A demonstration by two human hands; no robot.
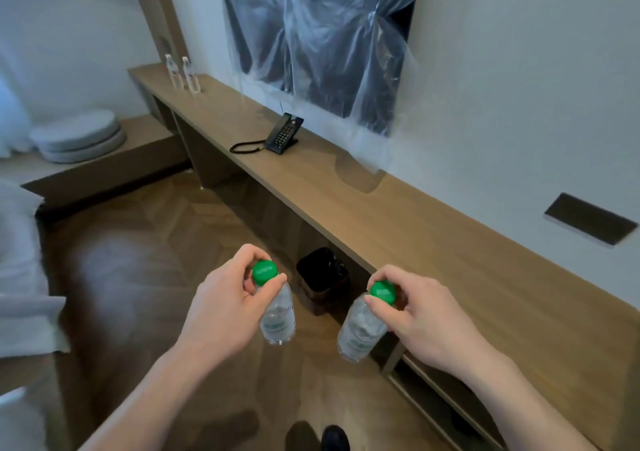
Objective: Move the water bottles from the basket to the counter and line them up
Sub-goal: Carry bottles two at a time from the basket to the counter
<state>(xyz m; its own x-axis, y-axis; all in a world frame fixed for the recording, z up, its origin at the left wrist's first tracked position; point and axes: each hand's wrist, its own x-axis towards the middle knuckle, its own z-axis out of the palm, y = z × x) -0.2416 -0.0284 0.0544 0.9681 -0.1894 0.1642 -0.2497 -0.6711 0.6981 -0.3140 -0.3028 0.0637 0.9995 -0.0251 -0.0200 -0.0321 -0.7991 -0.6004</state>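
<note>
My left hand [221,301] pinches the neck of a clear water bottle [278,319] with a green cap, hanging upright over the wooden floor. In my right hand [420,315] a second green-capped water bottle [360,332] hangs by its neck, just in front of the long wooden counter [433,228]. Two more clear bottles [181,74] stand side by side at the counter's far left end. No basket is in view.
A black desk phone [282,135] with a coiled cord sits mid-counter under a plastic-wrapped wall screen [318,34]. A black waste bin [322,280] stands on the floor beneath the counter. Grey round cushions [79,137] lie on a low platform at left; bedding fills the left edge.
</note>
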